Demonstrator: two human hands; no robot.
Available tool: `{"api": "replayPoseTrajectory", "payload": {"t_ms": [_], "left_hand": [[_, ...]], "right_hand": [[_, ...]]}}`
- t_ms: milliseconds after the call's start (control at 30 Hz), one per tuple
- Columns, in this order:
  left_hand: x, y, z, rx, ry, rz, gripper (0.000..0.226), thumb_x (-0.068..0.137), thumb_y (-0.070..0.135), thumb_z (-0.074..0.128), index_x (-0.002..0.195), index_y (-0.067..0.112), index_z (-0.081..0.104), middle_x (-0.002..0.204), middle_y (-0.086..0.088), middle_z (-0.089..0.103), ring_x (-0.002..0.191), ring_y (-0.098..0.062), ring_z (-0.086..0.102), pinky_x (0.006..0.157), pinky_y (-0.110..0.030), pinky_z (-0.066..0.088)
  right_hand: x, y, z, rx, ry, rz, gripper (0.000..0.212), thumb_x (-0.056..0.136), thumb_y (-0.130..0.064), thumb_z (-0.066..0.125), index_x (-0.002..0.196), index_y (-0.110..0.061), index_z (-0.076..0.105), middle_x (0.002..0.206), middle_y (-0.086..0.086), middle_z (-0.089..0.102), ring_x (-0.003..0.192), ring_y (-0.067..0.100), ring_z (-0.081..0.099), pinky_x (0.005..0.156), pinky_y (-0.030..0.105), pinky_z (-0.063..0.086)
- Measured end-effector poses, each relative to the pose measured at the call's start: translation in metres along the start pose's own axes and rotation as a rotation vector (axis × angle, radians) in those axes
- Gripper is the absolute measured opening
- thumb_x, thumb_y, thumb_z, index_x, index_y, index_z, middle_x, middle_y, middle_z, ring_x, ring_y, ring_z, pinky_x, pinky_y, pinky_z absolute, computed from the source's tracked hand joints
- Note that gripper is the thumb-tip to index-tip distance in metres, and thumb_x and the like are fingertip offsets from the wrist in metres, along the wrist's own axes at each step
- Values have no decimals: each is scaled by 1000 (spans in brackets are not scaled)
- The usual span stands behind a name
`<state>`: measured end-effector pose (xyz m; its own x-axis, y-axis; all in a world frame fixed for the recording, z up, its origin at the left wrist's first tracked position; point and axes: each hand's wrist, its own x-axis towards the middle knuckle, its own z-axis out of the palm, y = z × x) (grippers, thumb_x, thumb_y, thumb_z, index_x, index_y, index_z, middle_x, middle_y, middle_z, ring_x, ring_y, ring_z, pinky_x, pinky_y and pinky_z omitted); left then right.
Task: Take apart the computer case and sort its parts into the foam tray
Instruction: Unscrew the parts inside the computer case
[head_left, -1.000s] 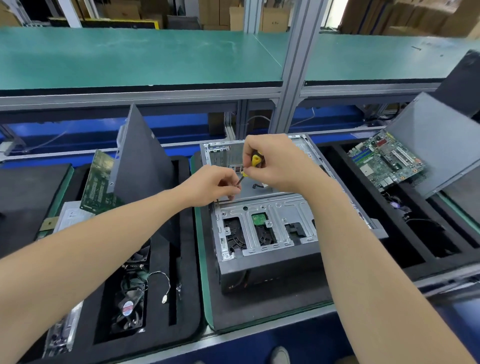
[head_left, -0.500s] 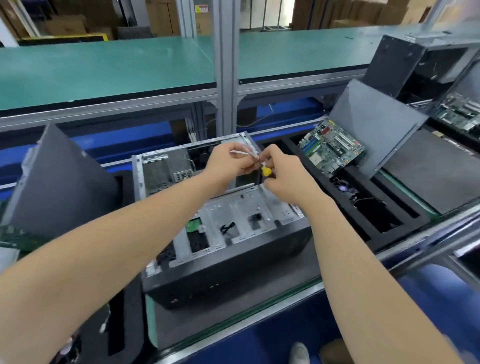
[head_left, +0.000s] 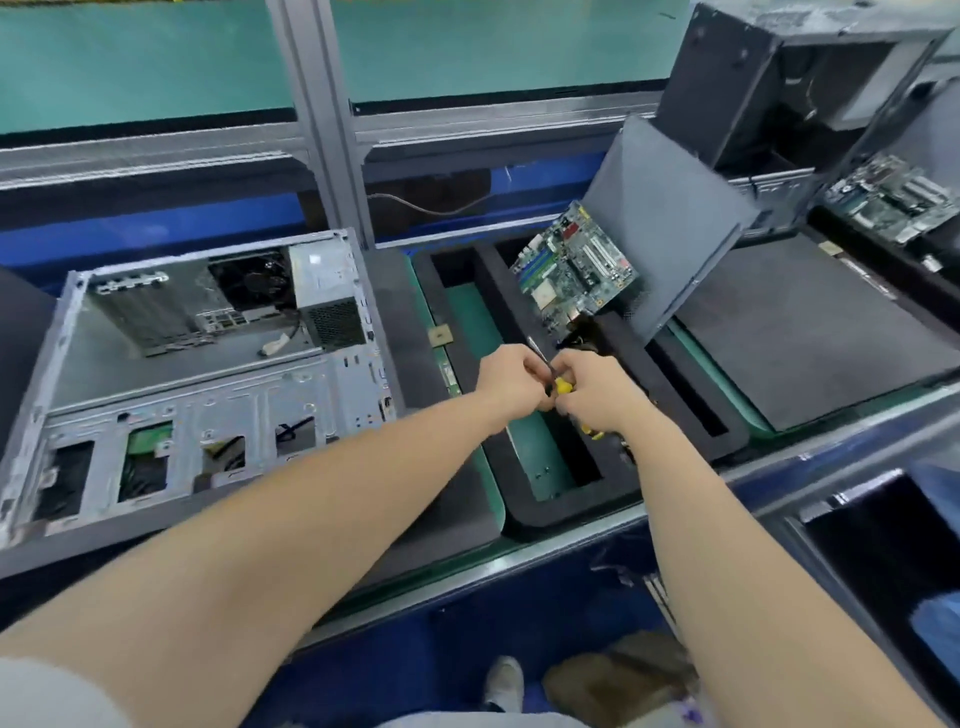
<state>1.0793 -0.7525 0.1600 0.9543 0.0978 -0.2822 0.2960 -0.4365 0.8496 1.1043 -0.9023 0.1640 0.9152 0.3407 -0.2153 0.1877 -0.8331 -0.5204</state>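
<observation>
**A:** What stands around the work?

**B:** A black foam tray (head_left: 566, 512) lies just right of the computer case (head_left: 208, 374). A motherboard (head_left: 574, 270) leans tilted in the tray's far part, and a grey side panel (head_left: 665, 218) is propped behind it. Further right there is a second case (head_left: 753, 78) and another board (head_left: 893, 197).

**A:** And the case itself?

**B:** It lies open on its side, with a power supply (head_left: 324, 280) and a fan (head_left: 254, 280) at its far end. It is well left of both hands.

**A:** Where are the hands?

**B:** Close together over the tray's near, green-floored compartment. The right hand (head_left: 597, 395) is wrapped round the yellow handle of a screwdriver (head_left: 562, 386). The left hand (head_left: 506, 387) pinches its dark shaft, whose end pokes out beyond the fingers.

**A:** Is anything blocked?

**B:** The hands hide what lies directly beneath them.
</observation>
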Motion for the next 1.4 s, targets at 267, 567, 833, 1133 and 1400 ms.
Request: {"api": "replayPoseTrajectory", "payload": {"t_ms": [267,567,833,1133,1400], "left_hand": [[16,-28,38,335,-151,-50,31,71,-13,79,85,13,68,81,0,64,78,-18,62,70,-31,58],[21,-27,31,393,-164,-82,27,82,4,79,106,9,70,107,-7,72,100,-22,68,86,-32,55],[10,27,-54,106,301,72,21,95,10,54,108,22,65,99,4,72,92,-11,67,66,-19,48],[-44,-18,-197,199,670,75,18,91,7,60,97,20,70,94,7,70,85,-6,63,68,-6,39],[-77,-71,-222,355,628,34,26,88,9,54,89,31,67,83,17,64,83,-8,63,76,-30,55]], "right_hand": [[7,53,28,78,-86,51,31,82,-7,70,110,-20,69,98,3,74,95,26,66,80,35,54],[19,58,25,246,-52,97,32,84,-3,66,111,-21,67,96,7,76,92,29,72,84,43,61],[50,-26,11,369,65,-120,28,89,-4,61,109,-24,67,78,2,74,67,23,73,62,36,59],[77,-166,37,373,75,-419,20,98,-19,63,113,-31,69,89,-7,64,71,13,64,57,25,50],[96,-161,56,376,118,-51,27,100,-25,54,104,-7,74,92,16,74,80,36,73,72,45,62]]}}
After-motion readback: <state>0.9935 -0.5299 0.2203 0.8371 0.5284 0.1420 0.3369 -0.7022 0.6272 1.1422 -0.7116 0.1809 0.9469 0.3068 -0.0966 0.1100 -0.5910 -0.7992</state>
